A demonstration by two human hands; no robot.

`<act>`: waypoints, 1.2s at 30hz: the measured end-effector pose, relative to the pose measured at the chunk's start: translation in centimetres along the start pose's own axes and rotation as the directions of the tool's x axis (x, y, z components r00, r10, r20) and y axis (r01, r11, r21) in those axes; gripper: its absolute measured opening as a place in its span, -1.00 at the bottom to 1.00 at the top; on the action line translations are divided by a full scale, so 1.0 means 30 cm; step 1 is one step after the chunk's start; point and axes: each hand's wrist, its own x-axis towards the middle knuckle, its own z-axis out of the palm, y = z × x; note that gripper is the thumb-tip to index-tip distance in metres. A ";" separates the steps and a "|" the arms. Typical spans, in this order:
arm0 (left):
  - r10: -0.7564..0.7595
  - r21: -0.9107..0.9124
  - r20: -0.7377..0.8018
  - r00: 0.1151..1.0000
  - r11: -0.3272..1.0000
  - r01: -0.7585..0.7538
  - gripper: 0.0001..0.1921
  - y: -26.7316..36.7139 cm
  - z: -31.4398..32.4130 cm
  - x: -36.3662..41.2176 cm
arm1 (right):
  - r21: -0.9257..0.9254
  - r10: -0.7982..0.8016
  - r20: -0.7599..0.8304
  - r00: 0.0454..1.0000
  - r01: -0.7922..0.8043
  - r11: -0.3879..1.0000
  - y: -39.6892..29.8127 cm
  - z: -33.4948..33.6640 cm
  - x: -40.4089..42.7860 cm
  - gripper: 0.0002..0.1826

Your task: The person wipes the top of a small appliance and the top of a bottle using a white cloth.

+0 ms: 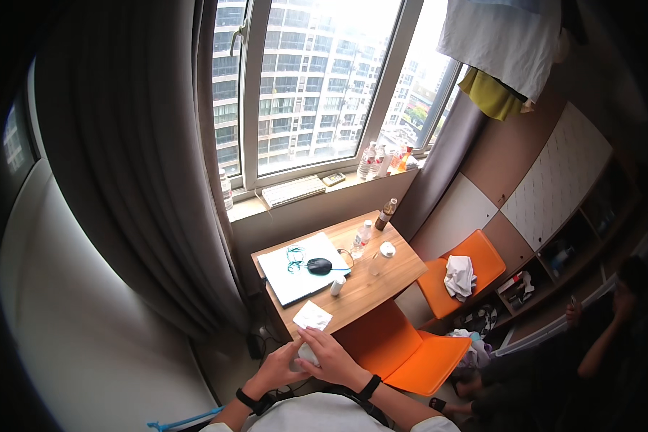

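Both hands meet just off the near edge of the wooden table (356, 302). My left hand (281, 367) and my right hand (332, 356) touch at the fingertips around a small white object (306, 354), mostly hidden by the fingers; its kind cannot be told. Beyond them a crumpled white tissue (312, 316) lies on the table corner. A small white cylindrical container (337, 285) stands upright past it. Next to that, a black computer mouse (319, 266) with a teal cable rests on a flat white-topped laptop (286, 286).
Bottles stand on the table: a clear one (361, 240), a white-lidded one (380, 259) and a dark-drink one (386, 214). Orange chairs (394, 345) sit at the right. A keyboard (294, 191) lies on the windowsill. Another person (588, 345) is at the far right.
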 end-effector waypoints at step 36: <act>0.293 0.315 0.116 0.949 0.895 -0.315 -0.11 0.495 0.777 0.163 | 0.241 0.425 -0.200 0.883 -0.377 0.894 0.267 -0.466 -0.847 -0.01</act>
